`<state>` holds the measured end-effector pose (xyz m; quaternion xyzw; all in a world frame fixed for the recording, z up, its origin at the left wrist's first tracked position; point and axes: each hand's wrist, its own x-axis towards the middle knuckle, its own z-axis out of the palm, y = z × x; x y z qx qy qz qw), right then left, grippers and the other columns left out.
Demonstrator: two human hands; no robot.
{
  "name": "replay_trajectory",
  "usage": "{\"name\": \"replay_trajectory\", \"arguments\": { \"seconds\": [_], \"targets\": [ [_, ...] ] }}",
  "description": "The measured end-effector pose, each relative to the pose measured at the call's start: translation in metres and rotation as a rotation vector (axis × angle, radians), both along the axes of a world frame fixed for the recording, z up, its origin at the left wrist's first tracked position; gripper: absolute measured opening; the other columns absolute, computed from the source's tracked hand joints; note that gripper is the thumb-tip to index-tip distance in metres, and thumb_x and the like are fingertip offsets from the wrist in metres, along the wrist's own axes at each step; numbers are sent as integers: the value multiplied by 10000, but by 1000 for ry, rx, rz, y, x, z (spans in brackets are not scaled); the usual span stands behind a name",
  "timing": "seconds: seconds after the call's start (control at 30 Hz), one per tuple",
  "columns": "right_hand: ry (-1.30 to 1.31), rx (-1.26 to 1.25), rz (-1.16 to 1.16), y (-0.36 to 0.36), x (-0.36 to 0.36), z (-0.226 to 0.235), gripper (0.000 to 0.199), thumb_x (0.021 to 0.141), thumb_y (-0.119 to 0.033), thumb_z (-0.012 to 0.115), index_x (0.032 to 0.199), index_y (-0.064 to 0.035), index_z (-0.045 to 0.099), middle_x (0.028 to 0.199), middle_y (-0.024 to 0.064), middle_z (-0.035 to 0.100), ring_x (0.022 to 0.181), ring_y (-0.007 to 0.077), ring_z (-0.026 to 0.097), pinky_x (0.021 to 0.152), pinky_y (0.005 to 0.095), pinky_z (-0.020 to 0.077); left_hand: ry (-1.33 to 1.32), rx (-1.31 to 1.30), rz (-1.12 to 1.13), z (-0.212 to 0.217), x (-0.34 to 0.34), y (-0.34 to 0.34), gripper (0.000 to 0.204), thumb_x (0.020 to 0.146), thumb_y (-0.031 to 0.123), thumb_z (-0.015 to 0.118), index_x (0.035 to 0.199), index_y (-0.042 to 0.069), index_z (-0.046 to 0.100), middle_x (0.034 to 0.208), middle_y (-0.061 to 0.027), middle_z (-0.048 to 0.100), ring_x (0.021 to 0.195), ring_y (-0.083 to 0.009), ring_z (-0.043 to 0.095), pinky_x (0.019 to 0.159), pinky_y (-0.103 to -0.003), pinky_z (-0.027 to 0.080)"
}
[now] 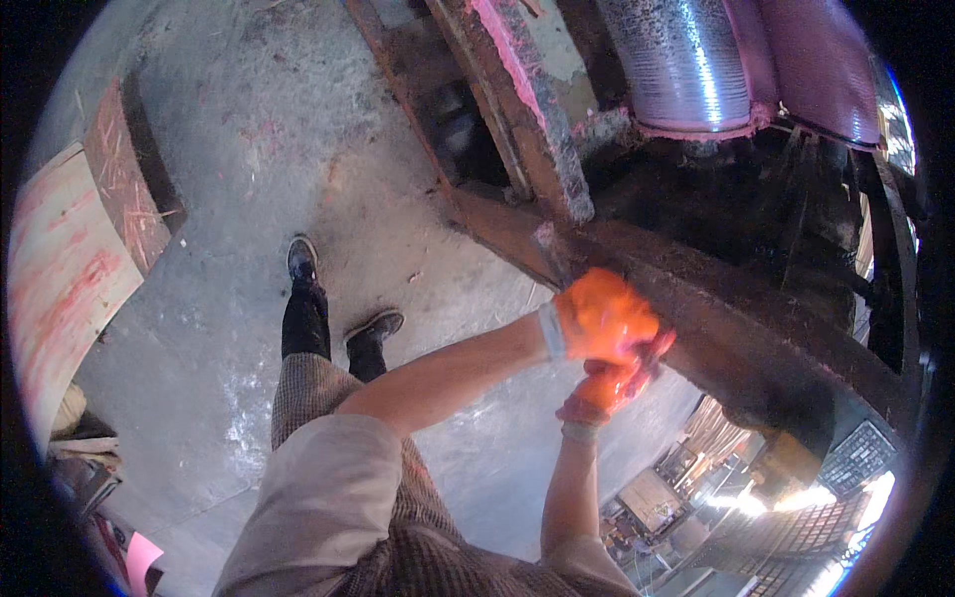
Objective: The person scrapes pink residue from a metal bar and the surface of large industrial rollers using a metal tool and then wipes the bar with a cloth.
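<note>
Orange-gloved left hand and right hand overlap, blurred, by a rust-brown beam (cannot tell whether closed or gripping anything).

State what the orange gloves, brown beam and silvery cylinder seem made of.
Orange gloves: probably rubber or coated fabric, with glossy highlights. Brown beam: likely rusted metal, dull and mottled. Silvery cylinder: apparently metal, shiny, with bright reflected streaks.

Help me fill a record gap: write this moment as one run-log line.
left hand: orange-gloved | right hand: orange-gloved, close to left | grip: unclear, blurred | nearby: brown beam
</note>
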<state>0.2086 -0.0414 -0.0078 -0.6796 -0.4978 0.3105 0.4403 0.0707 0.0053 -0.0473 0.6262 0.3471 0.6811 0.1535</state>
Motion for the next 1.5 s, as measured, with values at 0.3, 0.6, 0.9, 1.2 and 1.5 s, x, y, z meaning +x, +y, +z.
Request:
{"name": "replay_trajectory", "arguments": {
  "seconds": [0.3,0.6,0.9,1.2,1.5],
  "targets": [
    [130,-93,-3,-6,-12,15,422,1034,-406,536,1350,-129,512,1141,8,569,961,96,567,699,252,465,25,-40,-28,-7,-3,-3,286,610,383,779,708,192,591,705,-3,590,696,-260,625,568,-426,484],
    [43,0,80,-8,7,8,563,951,-367,624,1423,-107,459,1194,44,610,865,118,589,672,260,492,-127,42,-135,3,24,-5,361,738,385,728,1060,226,693,995,-7,675,900,-281,651,717,-427,510],
    [32,39,76,-30,31,-5,529,965,-369,629,1405,-112,487,1160,27,630,777,98,571,606,244,461,15,-47,-84,-8,-25,5,218,696,366,713,735,185,598,720,-36,600,724,-301,630,591,-461,475],
    [70,-119,73,-5,4,5,450,975,-454,625,1303,-160,531,1020,-54,627,724,36,524,555,192,355,119,-238,-77,-4,-26,7,360,695,470,776,802,162,623,738,-50,616,740,-315,642,639,-452,504],
    [185,-59,80,-8,-6,7,316,988,-300,614,1253,-157,521,1174,-22,632,924,90,608,654,221,456,195,-311,-145,18,-41,-10,598,691,426,808,1219,188,655,976,-63,674,945,-311,648,930,-475,505]
  ]
}}
